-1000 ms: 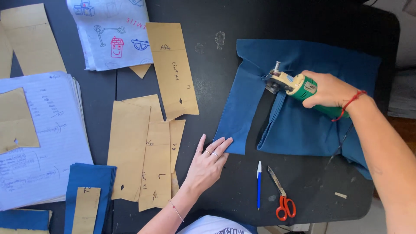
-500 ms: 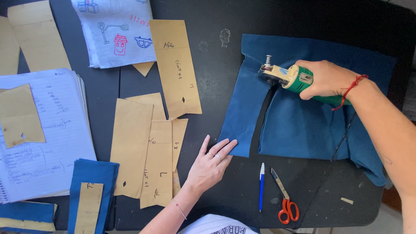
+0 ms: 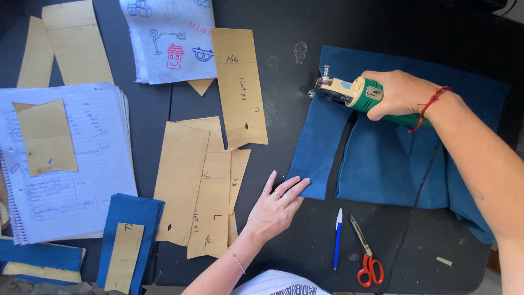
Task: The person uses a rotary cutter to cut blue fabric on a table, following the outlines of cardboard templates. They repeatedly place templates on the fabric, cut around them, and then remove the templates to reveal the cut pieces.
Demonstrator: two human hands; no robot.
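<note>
My right hand (image 3: 401,94) grips a green electric fabric cutter (image 3: 355,94) whose blade end sits at the far end of a cut running through blue fabric (image 3: 387,164) on a black table (image 3: 284,65). A narrow strip of the blue fabric (image 3: 316,147) lies separated to the left of the cut. My left hand (image 3: 275,207) lies flat, fingers together, with its fingertips pressing the strip's near corner. The cutter's black cord (image 3: 420,186) trails back across the fabric.
Brown paper pattern pieces (image 3: 202,180) lie left of my left hand, another long one (image 3: 240,87) further back. A blue pen (image 3: 338,237) and red-handled scissors (image 3: 365,254) sit near the front edge. A spiral notebook (image 3: 71,164), printed white fabric (image 3: 169,38) and folded blue pieces (image 3: 131,218) fill the left.
The cutter has travelled away from me along the cut to the fabric's far edge, lengthening the slit. My left hand has stayed pressed on the strip's corner.
</note>
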